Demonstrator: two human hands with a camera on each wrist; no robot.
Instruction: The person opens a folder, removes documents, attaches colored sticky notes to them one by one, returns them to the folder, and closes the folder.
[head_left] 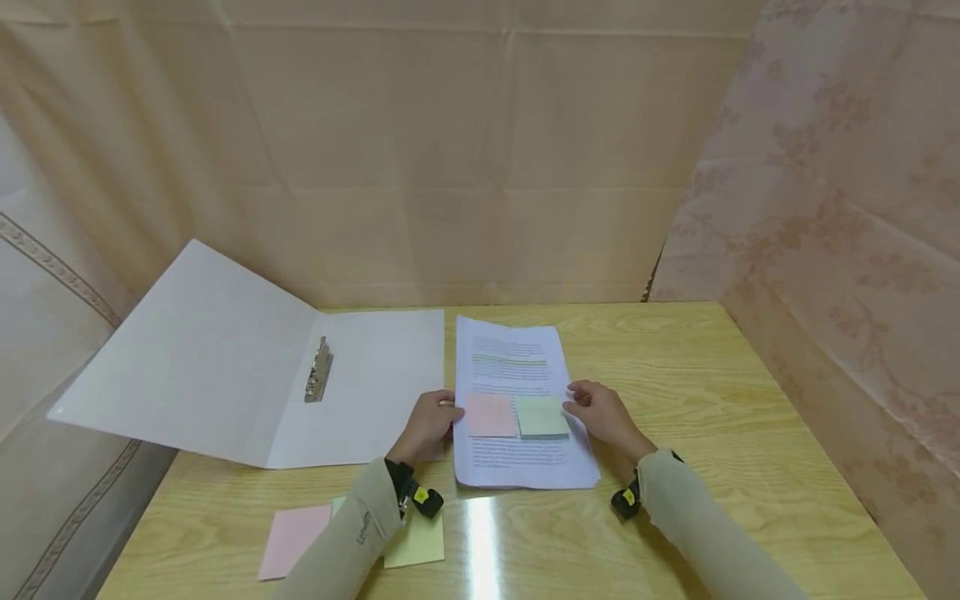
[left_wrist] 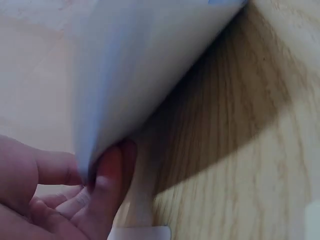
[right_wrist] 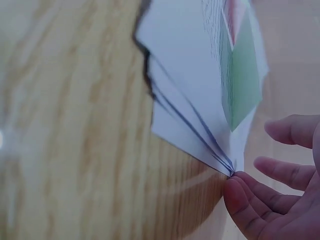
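Note:
A stack of printed sheets is held just over the table, with a green-highlighted line near its top. A pink sticky note and a green sticky note lie side by side on the top sheet. My left hand pinches the left edge of the stack between thumb and fingers, seen close in the left wrist view. On the opposite edge, fingers of my right hand touch the sheets. In the right wrist view the thumb stands apart from the paper, and the lower sheets fan out slightly.
An open white folder lies left of the stack, its cover tilted up, with a metal clip near the spine. Pink and yellow sticky notes lie at the front left, partly behind my left sleeve. Curtains hang behind and beside the wooden table.

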